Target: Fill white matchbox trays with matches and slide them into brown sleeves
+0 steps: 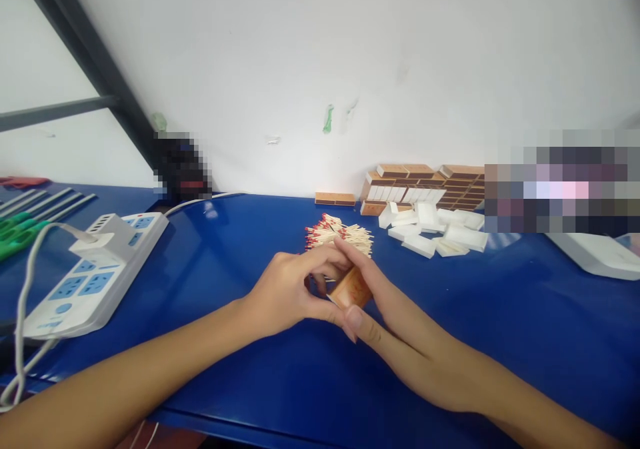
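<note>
You had 1 small orange-brown matchbox point(356, 290) between your 2 hands, tilted above the blue table point(240, 389). Your right hand point(405, 325) pinched it, the thumb at the near edge and the long fingers stretched along the far side, so the box sat in the opening between them. Your left hand point(287, 289) was curled around the box's left end, its thumb reaching in below, close to the right thumb. Its other fingertips were partly hidden, so I could not tell whether they gripped the box or only rested by it.

A heap of red-tipped matches point(340, 234) lay just beyond your hands, partly covered by them. Farther off, near the wall point(280, 69), a low brown-sided strip point(335, 199) lay flat. To its right stood stacked matchboxes point(415, 182), with loose white trays point(425, 225) scattered in front of them, well apart from the box you held.

Well to your left lay a white power strip point(95, 285) with an adapter point(103, 245) plugged in, and past it were green-handled tools point(23, 232).
</note>
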Demonstrator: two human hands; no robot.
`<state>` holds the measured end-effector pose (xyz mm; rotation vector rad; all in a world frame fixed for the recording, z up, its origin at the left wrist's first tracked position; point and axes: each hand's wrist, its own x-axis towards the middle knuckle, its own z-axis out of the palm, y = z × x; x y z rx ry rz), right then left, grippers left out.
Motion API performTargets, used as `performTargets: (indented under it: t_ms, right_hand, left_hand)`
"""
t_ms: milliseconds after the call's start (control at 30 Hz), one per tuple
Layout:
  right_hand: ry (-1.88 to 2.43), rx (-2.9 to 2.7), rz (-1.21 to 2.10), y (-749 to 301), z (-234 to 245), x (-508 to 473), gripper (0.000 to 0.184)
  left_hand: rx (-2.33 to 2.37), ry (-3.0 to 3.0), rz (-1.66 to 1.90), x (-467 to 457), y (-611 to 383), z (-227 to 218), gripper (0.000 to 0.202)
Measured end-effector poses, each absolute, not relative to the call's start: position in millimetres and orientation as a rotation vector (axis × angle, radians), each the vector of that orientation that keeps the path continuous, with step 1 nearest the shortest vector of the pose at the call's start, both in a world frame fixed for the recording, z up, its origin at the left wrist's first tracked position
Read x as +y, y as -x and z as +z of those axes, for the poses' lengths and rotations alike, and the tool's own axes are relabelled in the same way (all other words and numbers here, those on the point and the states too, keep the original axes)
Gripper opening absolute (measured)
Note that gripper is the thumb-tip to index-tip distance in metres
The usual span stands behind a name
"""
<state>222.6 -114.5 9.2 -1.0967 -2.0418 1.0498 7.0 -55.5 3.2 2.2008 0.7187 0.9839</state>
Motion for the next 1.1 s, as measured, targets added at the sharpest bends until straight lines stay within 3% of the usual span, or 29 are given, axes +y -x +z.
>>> performTargets:
  t_ms: [267,433,700,1100]
  right_hand:
    - [1.188,-1.796,0.993,-222.9,7.3,-104.4,0.062]
    - [1.263,-1.794,0.673,-240.7,6.0,-85.0,0.062]
    - [1.35,-1.873,0.354,-263.7,2.4,-59.3,0.041]
    - [1.259,-1.992,0.313,-260.0,13.5,-66.6,0.026]
  left_hand:
    - [0.83,-2.312,1.088,-47.7,-5.2,17.6,0.039]
    - [1.123,-2.287,1.1,20.5,10.6,33.0,0.037]
    - [1.19,-2.541,0.953,117.9,-20.0,10.8,0.025]
    - [1.221,-2.644,0.967,133.2,-52.6,-2.8,0.022]
